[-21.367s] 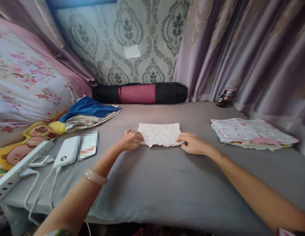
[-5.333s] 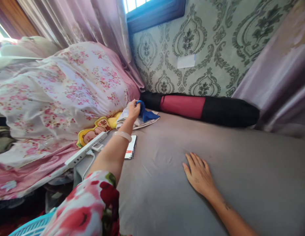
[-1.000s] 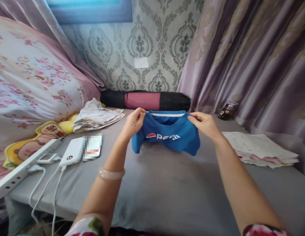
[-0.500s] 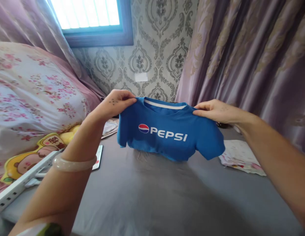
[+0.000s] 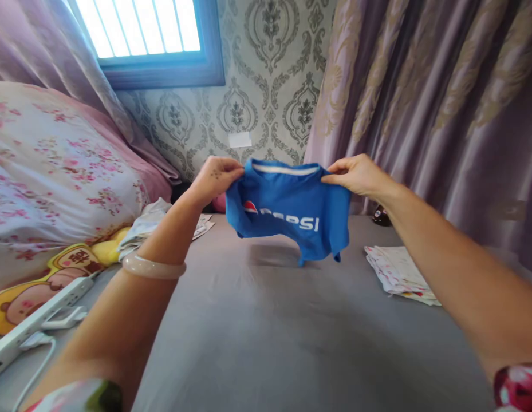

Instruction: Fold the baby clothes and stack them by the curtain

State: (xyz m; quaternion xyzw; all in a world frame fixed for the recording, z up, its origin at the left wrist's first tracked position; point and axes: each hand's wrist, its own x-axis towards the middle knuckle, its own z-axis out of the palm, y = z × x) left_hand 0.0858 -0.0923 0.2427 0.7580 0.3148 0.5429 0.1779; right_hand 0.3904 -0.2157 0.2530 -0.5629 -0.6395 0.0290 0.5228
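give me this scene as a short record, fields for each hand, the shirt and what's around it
left hand: pinches one shoulder of the blue shirt
right hand: pinches the other shoulder
shirt state: held up over the gray sheet, white lettering partly lost in creases
left side: pile of cloths, partly behind the forearm; power strip
right side: folded cloth stack, partly behind the forearm
background: barred window
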